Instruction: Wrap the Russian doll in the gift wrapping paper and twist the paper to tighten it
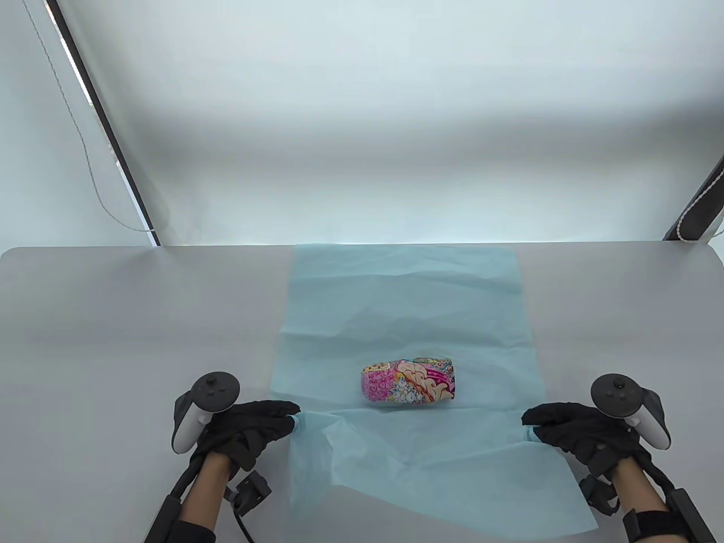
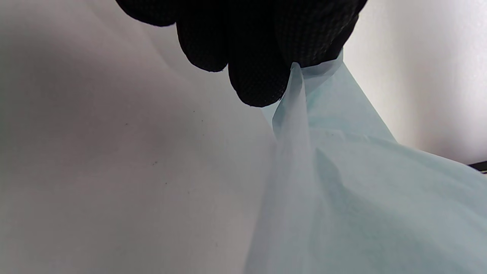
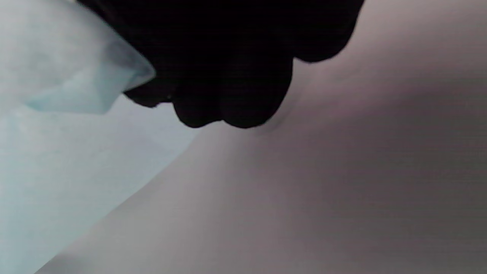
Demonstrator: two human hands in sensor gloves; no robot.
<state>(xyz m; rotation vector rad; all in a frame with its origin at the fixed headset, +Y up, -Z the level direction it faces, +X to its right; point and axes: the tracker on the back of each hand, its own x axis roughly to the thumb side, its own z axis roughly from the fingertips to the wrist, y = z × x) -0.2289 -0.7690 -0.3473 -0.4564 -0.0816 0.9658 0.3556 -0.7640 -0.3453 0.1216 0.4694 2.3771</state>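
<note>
Table view: doll on paper, between hands; left fingers and right fingers pinch paper edges.

Pink-patterned Russian doll on its side, seemingly atop creased pale-blue wrapping paper

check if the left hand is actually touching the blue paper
Touching. The left wrist view shows the left hand pinching a gathered corner of the wrapping paper between its fingertips, with no gap.
</note>
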